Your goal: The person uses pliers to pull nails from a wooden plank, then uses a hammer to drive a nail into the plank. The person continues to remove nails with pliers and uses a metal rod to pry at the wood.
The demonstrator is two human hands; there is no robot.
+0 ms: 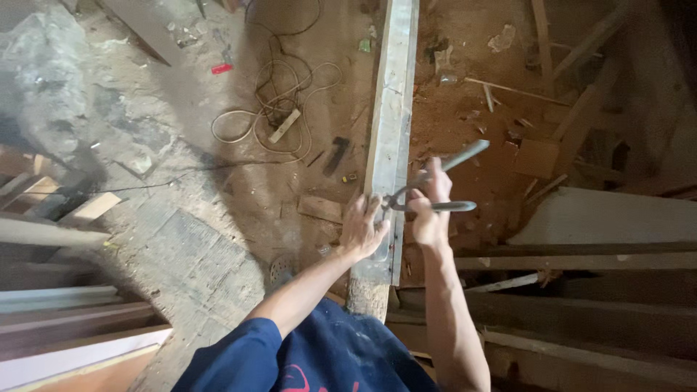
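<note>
From my seat I cannot see where the pincers bite: their head sits at the edge of the long wooden beam, tucked between my two hands, and whatever it may be nipping is too small and blurred to make out. The beam's near end is cut off behind my forearms and the dark blue shirt, and its far end runs out of the top of the view. My left hand lies flat on the beam's pale upper face just beside the tool's head, fingers spread and pressing down, closed around nothing. My right hand is wrapped around the pincers' two grey handles; the handles stand apart in a V, one angled up and to the right, the other lying nearly level, so the tool looks partly open, though I cannot tell how its nose stands. The right side of the picture is dim, with stacked planks half lost in shadow. On the dusty floor to the left of the beam lie a pale coiled cable with a small block at its middle, a small red object and scraps of wood; further boards are cut by the left edge.
</note>
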